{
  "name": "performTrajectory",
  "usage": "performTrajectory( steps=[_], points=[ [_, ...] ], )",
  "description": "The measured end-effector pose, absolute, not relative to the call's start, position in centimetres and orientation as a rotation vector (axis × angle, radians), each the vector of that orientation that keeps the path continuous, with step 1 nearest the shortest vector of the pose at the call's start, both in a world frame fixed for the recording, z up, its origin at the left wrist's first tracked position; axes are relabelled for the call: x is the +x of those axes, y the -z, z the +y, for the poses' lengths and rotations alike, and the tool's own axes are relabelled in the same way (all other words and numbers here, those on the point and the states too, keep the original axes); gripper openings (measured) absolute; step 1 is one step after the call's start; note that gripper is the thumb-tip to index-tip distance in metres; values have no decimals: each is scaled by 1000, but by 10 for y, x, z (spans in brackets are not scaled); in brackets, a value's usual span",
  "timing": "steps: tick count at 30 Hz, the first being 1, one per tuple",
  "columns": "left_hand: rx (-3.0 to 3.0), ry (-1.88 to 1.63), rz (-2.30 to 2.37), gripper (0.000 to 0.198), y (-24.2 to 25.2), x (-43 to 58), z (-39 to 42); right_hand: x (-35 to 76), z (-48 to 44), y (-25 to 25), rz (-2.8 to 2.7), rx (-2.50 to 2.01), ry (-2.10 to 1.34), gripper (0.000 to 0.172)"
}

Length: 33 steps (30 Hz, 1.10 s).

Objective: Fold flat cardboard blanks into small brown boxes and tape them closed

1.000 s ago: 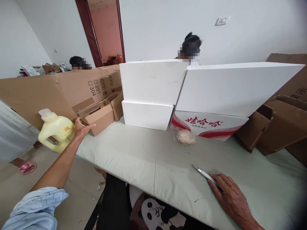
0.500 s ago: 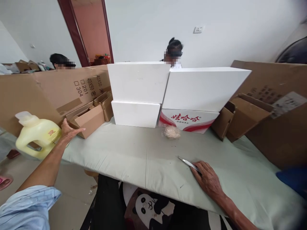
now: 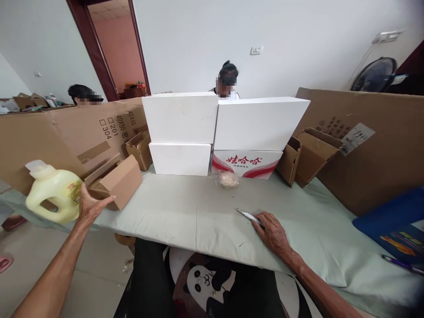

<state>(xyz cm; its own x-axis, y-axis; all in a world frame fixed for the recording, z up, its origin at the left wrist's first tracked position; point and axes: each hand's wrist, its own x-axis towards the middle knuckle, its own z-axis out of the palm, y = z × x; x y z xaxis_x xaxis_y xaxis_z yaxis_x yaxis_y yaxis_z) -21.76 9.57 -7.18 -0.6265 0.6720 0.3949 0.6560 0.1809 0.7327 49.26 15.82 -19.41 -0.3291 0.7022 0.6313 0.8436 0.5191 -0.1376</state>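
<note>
On the left, my left hand (image 3: 90, 205) is spanned across the near end of a small brown cardboard box (image 3: 124, 183), thumb at its right corner and fingers on the left. A pale yellow jug (image 3: 54, 192) with a handle and translucent cap stands just left of that hand. My right hand (image 3: 272, 232) rests on the green-covered table, closed around a slim white utility knife (image 3: 247, 215) whose tip points away to the left. Ahead of the knife lies a clear plastic bag of something pale and beige (image 3: 228, 179).
White boxes (image 3: 180, 119) are stacked at the back, one lettered in red (image 3: 247, 164). Open brown cartons (image 3: 314, 152) stand right, another (image 3: 141, 148) left. Large cardboard panels (image 3: 374, 132) flank the table. A blue container (image 3: 394, 225) and pen (image 3: 402, 265) lie right. Two people sit beyond.
The small cardboard box under my left hand has come nearer to me, away from the carton behind it. My right hand keeps the knife on the table. The view has shifted right.
</note>
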Motion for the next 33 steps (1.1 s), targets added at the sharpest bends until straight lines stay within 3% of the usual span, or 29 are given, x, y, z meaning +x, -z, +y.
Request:
performTrajectory(
  steps=[9,14,19,26,33],
  points=[
    [1589,-1381,1628,142,102,-100,21,479,159,176,-2074,-1310,185,44],
    [1779,-1193,1310,133,100,-50,13,467,147,160,-2034,-1344,132,38],
    [1877,-1033,1210,128,88,-33,17,440,122,135,-1985,-1298,61,32],
    [1881,-1055,1250,132,79,-37,19,378,73,72,-1941,-977,-319,38],
    [1928,-1038,1245,119,64,-34,16,355,61,48,-2050,-880,-358,39]
  ],
)
